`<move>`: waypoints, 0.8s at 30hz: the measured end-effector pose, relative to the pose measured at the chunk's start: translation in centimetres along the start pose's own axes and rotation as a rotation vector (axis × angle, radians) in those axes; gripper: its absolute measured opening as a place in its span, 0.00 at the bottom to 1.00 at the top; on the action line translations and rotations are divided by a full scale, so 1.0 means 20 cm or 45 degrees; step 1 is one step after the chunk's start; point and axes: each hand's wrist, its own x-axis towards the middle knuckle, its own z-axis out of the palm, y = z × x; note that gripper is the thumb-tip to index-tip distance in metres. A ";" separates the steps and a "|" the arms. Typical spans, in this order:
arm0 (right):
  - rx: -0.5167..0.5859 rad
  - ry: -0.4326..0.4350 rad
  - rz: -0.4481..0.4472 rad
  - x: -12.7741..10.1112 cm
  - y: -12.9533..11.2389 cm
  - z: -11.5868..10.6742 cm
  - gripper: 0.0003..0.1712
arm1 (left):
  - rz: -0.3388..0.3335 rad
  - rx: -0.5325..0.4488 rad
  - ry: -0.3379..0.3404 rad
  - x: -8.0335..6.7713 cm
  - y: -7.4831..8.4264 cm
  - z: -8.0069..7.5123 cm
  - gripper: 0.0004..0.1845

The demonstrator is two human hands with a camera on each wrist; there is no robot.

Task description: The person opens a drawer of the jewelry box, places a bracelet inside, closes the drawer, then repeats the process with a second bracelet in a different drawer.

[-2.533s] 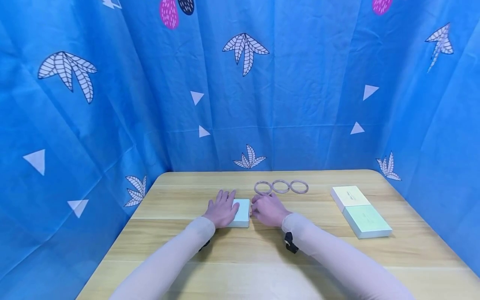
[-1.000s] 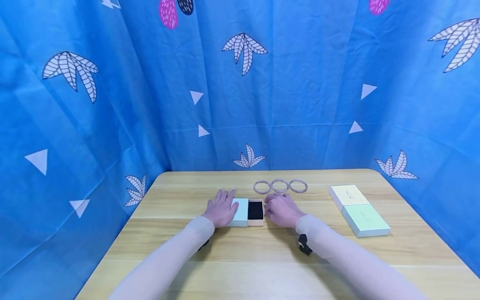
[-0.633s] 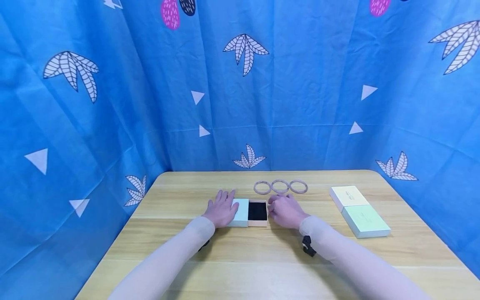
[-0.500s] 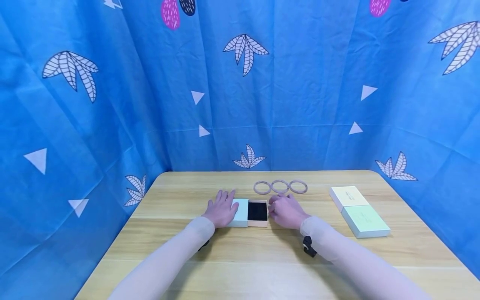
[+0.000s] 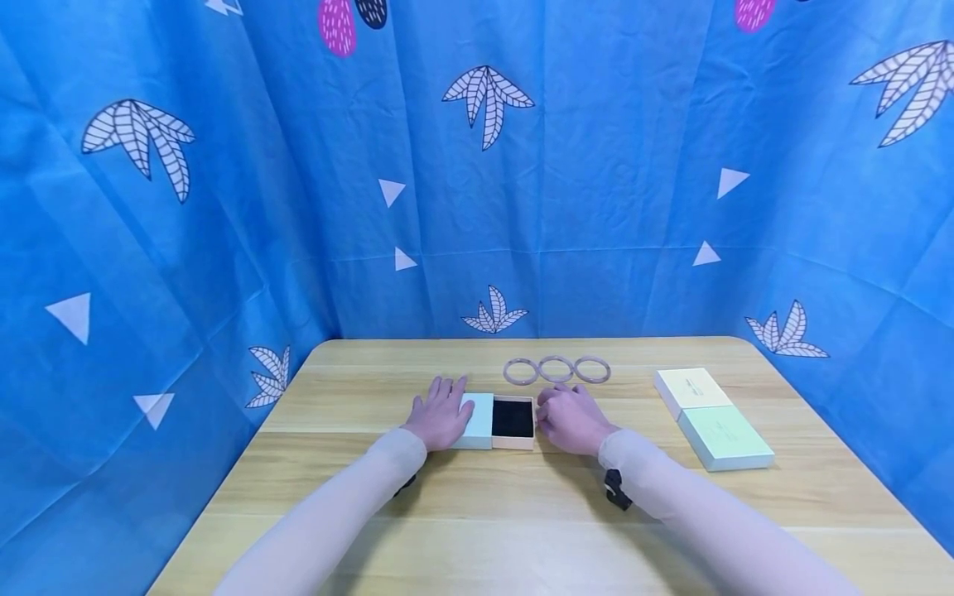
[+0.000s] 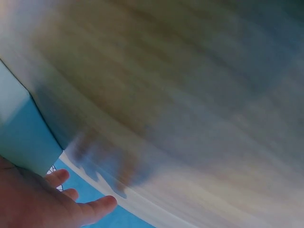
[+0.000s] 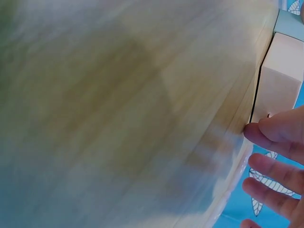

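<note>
A pale blue sliding gift box [image 5: 480, 422] lies on the wooden table, its pinkish inner drawer [image 5: 513, 443] pulled partway out to the right. Black padding [image 5: 513, 419] lines the drawer. My left hand [image 5: 440, 415] rests flat on the box's outer sleeve, fingers spread and pointing away; it covers the sleeve's left part. At the drawer's right end, my right hand [image 5: 570, 420] pinches with thumb and forefinger; the right wrist view has these fingertips [image 7: 256, 135] together at the drawer's end wall, beside a small dark hole. What exactly lies between them is hidden.
Three pale purple bangles [image 5: 556, 370] lie in a row behind the right hand. On the right side of the table [image 5: 477, 546], a cream box [image 5: 696, 389] and a light green box [image 5: 726, 439] lie end to end. A blue patterned curtain [image 5: 619, 165] surrounds the table.
The right hand has moved to the right, and the drawer has slid out of the sleeve with it, baring the black padding. Its last shift is slight. The left hand has stayed in place.
</note>
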 end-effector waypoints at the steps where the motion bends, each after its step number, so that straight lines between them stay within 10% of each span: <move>1: -0.006 0.001 0.000 0.00 0.00 0.00 0.08 | -0.002 -0.001 -0.001 0.00 0.00 0.01 0.37; 24: 0.068 -0.116 0.102 0.06 0.05 -0.10 0.10 | -0.004 -0.006 -0.012 0.02 -0.01 0.01 0.38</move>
